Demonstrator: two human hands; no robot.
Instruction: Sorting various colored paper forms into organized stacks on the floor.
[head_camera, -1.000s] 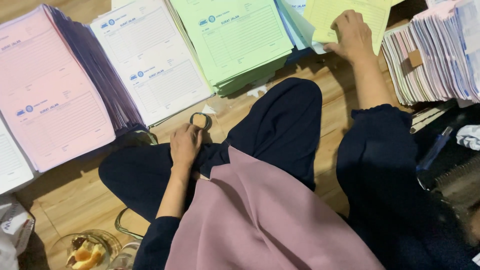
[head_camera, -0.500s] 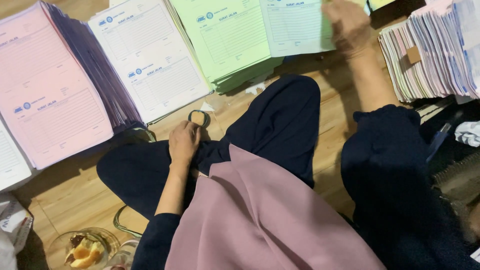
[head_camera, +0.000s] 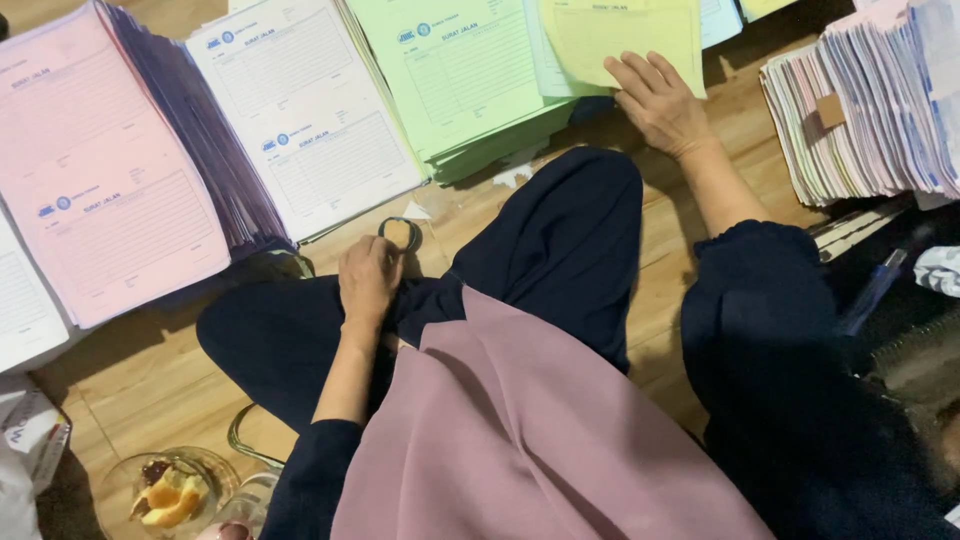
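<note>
Head view, looking down at a person seated cross-legged on a wooden floor (head_camera: 150, 385), dark trousers, mauve cloth over the lap.

Right hand (head_camera: 662, 100): palm down, fingers spread and lightly curved, fingertips resting on the lower edge of a yellow sheet (head_camera: 620, 35). The sheet lies flat at the top of the view, overlapping a pale blue sheet (head_camera: 720, 15) beneath it. Nothing is pinched; the hand presses on the paper from above.

Left hand (head_camera: 368, 280): loosely curled, resting on the left knee. Whether it holds anything I cannot tell. Just above its fingertips, on the floor, sits a small round pad (head_camera: 400, 233) with a dark rim and a tan centre; hand and pad are close, contact unclear.

Form stacks fan out on the floor ahead of the knees, left to right:
- pink stack (head_camera: 90, 180), thick, its side edges showing purple;
- white stack (head_camera: 305, 120), just beside the pink one;
- green stack (head_camera: 455, 70), partly overlapped at its right edge by the yellow sheet.

Far right: a tall bundle of collated sheets (head_camera: 870, 100) in mixed colours, edges toward the camera, with a small brown tab on top. A blue pen (head_camera: 870, 290) lies below it, near the right knee.

Lower left: a glass bowl (head_camera: 165, 490) with fruit pieces, well apart from both hands.
</note>
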